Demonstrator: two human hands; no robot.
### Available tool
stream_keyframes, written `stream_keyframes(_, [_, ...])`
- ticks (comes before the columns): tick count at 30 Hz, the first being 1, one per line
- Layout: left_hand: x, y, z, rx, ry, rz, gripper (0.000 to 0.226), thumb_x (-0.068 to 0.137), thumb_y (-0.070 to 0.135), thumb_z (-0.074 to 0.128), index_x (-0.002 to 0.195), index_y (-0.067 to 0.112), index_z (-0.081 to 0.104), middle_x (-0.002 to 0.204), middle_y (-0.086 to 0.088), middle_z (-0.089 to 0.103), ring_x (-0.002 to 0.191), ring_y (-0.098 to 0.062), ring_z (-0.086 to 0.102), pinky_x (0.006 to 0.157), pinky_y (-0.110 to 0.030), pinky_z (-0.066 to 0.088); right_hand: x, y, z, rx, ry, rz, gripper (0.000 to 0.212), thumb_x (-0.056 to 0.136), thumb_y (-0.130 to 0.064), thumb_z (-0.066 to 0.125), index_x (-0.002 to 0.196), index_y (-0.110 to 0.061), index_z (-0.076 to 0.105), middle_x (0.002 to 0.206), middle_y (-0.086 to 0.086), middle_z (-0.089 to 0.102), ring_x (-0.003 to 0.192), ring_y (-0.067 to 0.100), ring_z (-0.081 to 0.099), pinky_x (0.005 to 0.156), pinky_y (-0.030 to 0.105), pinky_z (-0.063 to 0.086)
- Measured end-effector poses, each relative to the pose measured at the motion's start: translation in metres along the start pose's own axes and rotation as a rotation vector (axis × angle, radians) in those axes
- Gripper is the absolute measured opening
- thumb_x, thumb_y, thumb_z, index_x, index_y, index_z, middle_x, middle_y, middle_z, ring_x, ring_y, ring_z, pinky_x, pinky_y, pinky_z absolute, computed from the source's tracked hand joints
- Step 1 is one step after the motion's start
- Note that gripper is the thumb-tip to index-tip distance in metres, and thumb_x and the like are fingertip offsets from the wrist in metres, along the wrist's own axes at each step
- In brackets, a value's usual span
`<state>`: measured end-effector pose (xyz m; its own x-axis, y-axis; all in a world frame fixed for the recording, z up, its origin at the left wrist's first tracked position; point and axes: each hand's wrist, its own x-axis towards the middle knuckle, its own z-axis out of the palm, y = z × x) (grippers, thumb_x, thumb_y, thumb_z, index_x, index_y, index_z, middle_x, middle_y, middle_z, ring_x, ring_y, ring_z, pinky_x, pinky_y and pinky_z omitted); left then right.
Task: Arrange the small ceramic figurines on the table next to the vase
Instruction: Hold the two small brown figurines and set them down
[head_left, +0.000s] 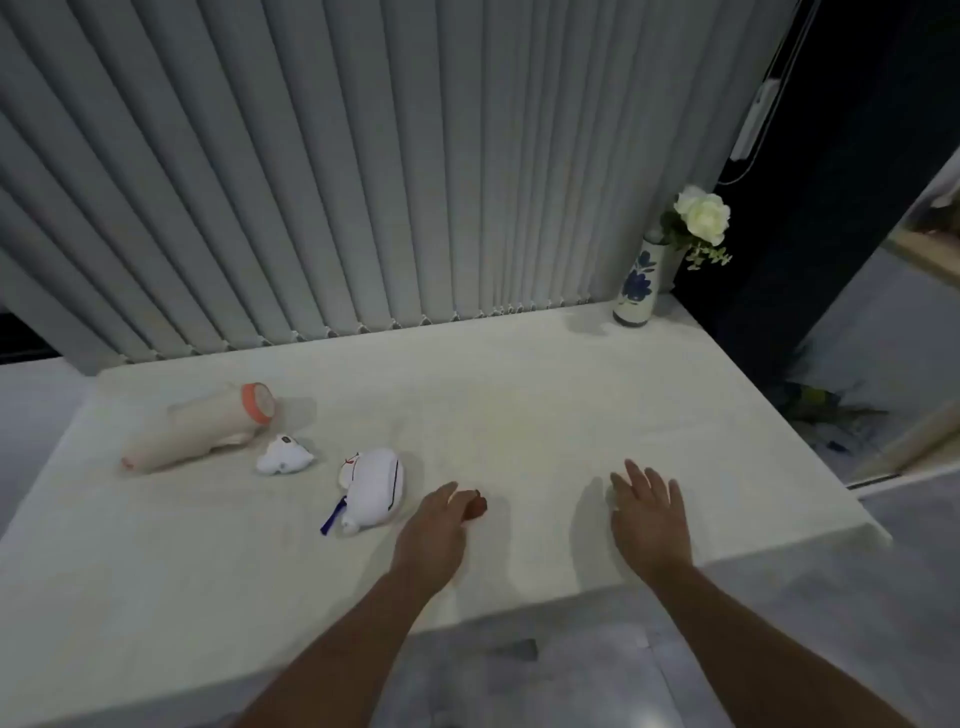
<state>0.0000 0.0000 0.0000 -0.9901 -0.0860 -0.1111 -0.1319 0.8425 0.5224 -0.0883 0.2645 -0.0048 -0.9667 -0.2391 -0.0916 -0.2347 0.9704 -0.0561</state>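
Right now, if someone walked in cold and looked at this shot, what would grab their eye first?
Probably the two bare hands over the near part of the table: the left hand closing on a small red object, the right hand spread open. Next, the white figurines lying on their sides at left, a large cream one, a small white one and a white one with blue trim. Far off in the back right corner stands the blue-flowered vase holding a white rose.

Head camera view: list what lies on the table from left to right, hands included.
Long cream figurine with an orange end → small white figurine → white figurine with blue trim → left hand on a small red piece → right hand, fingers spread → blue-flowered vase.
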Motion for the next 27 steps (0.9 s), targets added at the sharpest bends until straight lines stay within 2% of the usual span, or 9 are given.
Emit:
stream_keyframes(4, [0.009,-0.015,0.006,-0.033,0.039,-0.027,0.049,0.089,0.002,0.039,0.131,0.023,0.048,0.145,-0.007,0.042,0.132,-0.026,0.039,0.104,-0.041,0.041,0.002,0.005,0.007,0.087,0.032,0.16,0.048,0.088,-0.004,0.047,0.135,-0.014,0.048,0.153,0.013,0.033,0.14,0.036,0.028,0.115,0.051,0.019])
stream_keyframes(8, [0.011,-0.034,0.017,-0.066,0.083,0.07,0.054,0.081,0.0,0.04,0.125,0.031,0.047,0.125,0.0,0.056,0.112,-0.022,0.055,0.089,-0.042,0.052,0.004,0.007,0.016,0.178,0.065,0.17,0.052,0.083,0.007,0.05,0.13,-0.012,0.052,0.146,0.018,0.041,0.134,0.039,0.035,0.112,0.048,0.031])
stream_keyframes(12, [0.009,-0.039,0.021,-0.103,0.111,0.078,0.066,0.076,-0.008,0.047,0.131,0.029,0.046,0.124,0.006,0.055,0.11,-0.014,0.055,0.087,-0.035,0.053,0.005,0.012,0.018,0.254,0.14,0.184,0.054,0.077,0.013,0.05,0.124,-0.013,0.059,0.128,0.015,0.057,0.12,0.036,0.045,0.087,0.043,0.05])
stream_keyframes(14, [0.007,-0.04,0.023,-0.116,0.12,0.088,0.065,0.076,-0.008,0.049,0.13,0.026,0.046,0.122,0.007,0.056,0.108,-0.014,0.056,0.086,-0.033,0.052,0.007,0.017,0.018,0.234,0.141,0.167,0.055,0.077,0.011,0.05,0.123,-0.019,0.058,0.12,0.008,0.06,0.114,0.031,0.046,0.077,0.037,0.049])
stream_keyframes(18, [0.007,-0.038,0.025,-0.155,0.136,0.058,0.058,0.078,-0.009,0.053,0.125,0.023,0.053,0.118,0.014,0.055,0.107,-0.011,0.056,0.086,-0.017,0.042,0.009,0.024,0.017,0.277,0.09,0.15,0.052,0.085,0.006,0.049,0.126,-0.026,0.053,0.119,0.0,0.055,0.111,0.023,0.043,0.067,0.027,0.041])
stream_keyframes(22, [0.009,-0.033,0.022,-0.145,0.122,-0.01,0.049,0.079,-0.002,0.057,0.122,0.021,0.056,0.117,0.004,0.06,0.107,-0.017,0.056,0.086,-0.027,0.045,0.012,0.03,0.02,0.308,0.067,0.127,0.048,0.09,-0.001,0.047,0.131,-0.027,0.05,0.123,0.0,0.054,0.111,0.021,0.044,0.065,0.027,0.04])
stream_keyframes(27, [0.013,-0.027,0.016,-0.173,0.099,-0.07,0.035,0.081,0.007,0.063,0.113,0.021,0.06,0.108,0.002,0.063,0.102,-0.017,0.059,0.084,-0.032,0.048,0.01,0.026,0.015,0.453,0.088,0.065,0.044,0.088,-0.008,0.052,0.126,-0.028,0.053,0.119,-0.006,0.06,0.108,0.019,0.051,0.078,0.029,0.046])
